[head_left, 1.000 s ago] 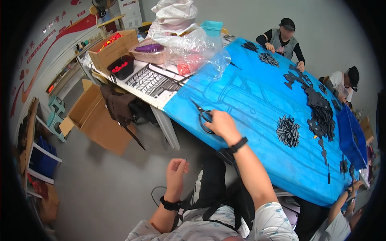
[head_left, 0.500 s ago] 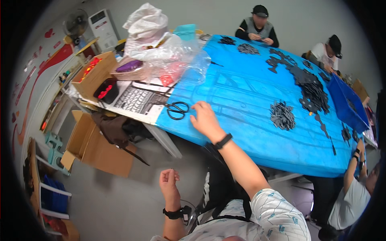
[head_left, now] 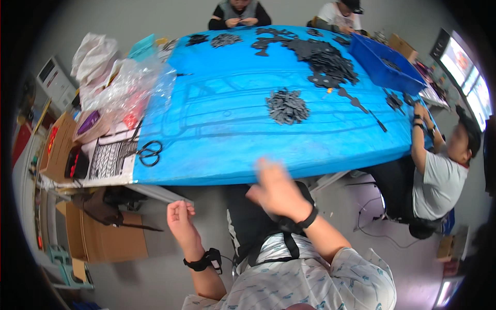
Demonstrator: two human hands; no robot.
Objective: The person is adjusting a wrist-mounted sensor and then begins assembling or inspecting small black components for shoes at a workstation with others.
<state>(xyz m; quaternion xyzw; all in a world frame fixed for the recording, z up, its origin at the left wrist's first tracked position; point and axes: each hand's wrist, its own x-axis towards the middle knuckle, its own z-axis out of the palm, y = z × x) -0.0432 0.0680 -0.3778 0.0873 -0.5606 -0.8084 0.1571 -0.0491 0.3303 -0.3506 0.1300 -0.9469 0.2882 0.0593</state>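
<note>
My left hand hangs in front of the table's near edge with its fingers curled closed; whatever they hold, if anything, is hidden. Smeared by motion, my right hand is over the near edge of the blue-covered table, fingers stretched out and nothing seen in them. Farther in on the cover lies a heap of small dark grey pieces. Black-handled scissors rest at the left, apart from both hands.
A large pile of flat black pieces lies beside a blue bin. Clear plastic bags and a cardboard box crowd the left end. A co-worker sits at the right; two more people work across the table.
The view has swung to the right. My right hand has drawn back from beside the scissors to the table's near edge. My left hand remains low with curled fingers.
</note>
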